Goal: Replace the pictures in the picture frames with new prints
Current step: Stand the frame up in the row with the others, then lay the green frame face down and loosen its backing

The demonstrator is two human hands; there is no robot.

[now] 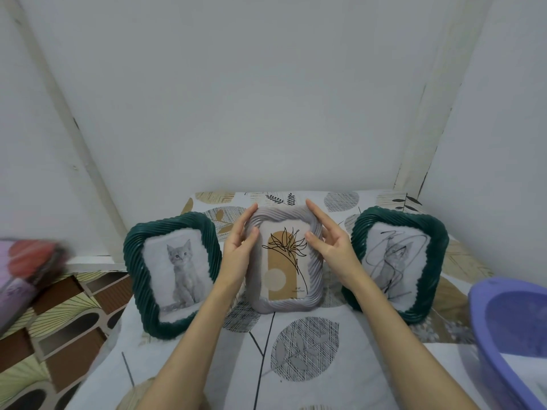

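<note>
Two dark green frames (173, 273) (396, 263), a lilac-grey frame (285, 258), a leaf-patterned white cloth (296, 350), a purple basin (509, 329)

One head-worn wide-angle view looks forward and down, close over the worktop (296, 365), toward the wall (266, 99).
</note>
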